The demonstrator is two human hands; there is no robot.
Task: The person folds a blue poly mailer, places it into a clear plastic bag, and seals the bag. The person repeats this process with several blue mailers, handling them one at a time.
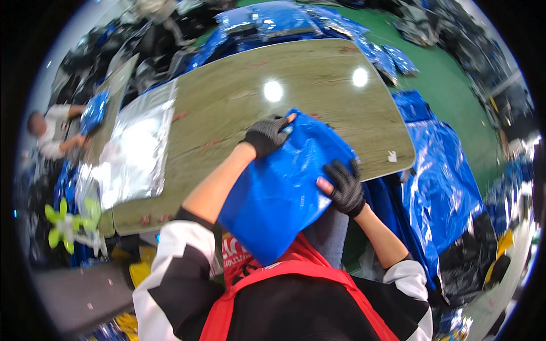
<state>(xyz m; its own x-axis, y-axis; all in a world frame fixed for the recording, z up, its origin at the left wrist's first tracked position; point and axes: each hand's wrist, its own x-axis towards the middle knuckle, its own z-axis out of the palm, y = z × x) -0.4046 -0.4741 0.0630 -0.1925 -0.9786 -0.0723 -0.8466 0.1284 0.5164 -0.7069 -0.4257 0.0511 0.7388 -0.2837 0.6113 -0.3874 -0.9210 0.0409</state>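
A glossy blue plastic bag [284, 187] hangs in front of me over the near edge of the table, its lower part close to my red apron. My left hand [268, 136], in a dark grey dotted glove with bare fingertips, is closed on the bag's upper left edge, with the thumb along the top. My right hand [346, 184], gloved the same way, holds the bag's right edge. Its thumb lies against the blue film. Part of the fingers is hidden behind the bag.
A wood-patterned table [227, 108] reaches away from me. A shiny clear-silver plastic sheet [142, 148] covers its left part. Blue bags [441, 182] are heaped at right, and blue packs [278, 20] lie beyond. A green fan [65, 224] stands left; another person [54, 131] handles a blue pack.
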